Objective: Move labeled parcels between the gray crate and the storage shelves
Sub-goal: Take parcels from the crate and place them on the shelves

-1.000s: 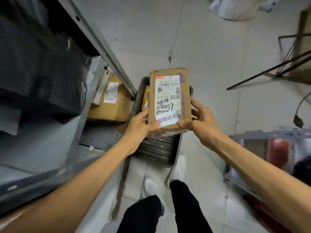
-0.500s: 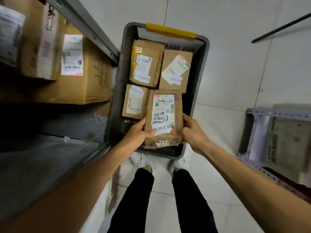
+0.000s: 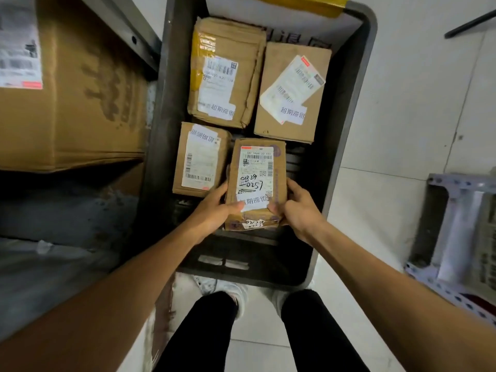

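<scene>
- Both hands are on it: the left hand (image 3: 212, 210) and the right hand (image 3: 298, 208) clasp the handwritten parcel (image 3: 255, 181) between them, thumbs curled over its near top edge, fingers wrapped down its sides.
- That parcel sits inside the gray crate (image 3: 357, 103), label up, black marker digits scrawled across the white sticker; whether its base touches the crate bottom cannot be told.
- Just beyond the left hand's knuckles lies a second parcel (image 3: 201, 159), flat, label up, right beside the held one.
- Further out from the fingertips, two more: a worn parcel (image 3: 225, 73) with yellow tape ahead of the left hand, and a parcel with a skewed label (image 3: 292, 92) ahead of the right hand.
- At the crate's far end, well past both hands, a yellow handle (image 3: 300, 4).
- Out beyond the left hand, the storage shelf (image 3: 128, 25) carries a large labeled carton (image 3: 75, 89).
- Off past the right hand, a pale metal rack (image 3: 456, 237) stands on the tiled floor (image 3: 389, 130).
</scene>
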### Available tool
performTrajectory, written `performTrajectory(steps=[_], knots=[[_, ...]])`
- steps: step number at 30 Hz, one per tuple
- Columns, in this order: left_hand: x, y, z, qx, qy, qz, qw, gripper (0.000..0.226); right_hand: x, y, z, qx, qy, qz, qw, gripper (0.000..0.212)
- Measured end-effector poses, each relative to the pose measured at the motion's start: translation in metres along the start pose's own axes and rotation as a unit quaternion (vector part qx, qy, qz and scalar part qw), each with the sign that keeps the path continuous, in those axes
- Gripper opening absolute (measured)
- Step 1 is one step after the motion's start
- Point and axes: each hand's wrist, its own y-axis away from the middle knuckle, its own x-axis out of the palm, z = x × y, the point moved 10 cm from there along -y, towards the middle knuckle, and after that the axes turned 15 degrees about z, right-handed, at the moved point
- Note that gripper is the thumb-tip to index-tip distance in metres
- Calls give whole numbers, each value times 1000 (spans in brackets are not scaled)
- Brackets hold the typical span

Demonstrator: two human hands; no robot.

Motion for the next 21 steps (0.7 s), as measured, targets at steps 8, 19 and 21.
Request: performTrajectory(steps=[8, 19, 21], knots=[[-10, -15, -11, 27, -116, -90, 989, 65, -11, -32, -39, -31, -56, -67, 996, 86], [-23, -2, -55, -86, -314, -148, 934, 44, -9, -65, -14, 37, 134, -70, 988, 39], [-23, 8, -63, -103, -345, -134, 923, 31, -9, -53, 9, 60, 214, -59, 973, 35]])
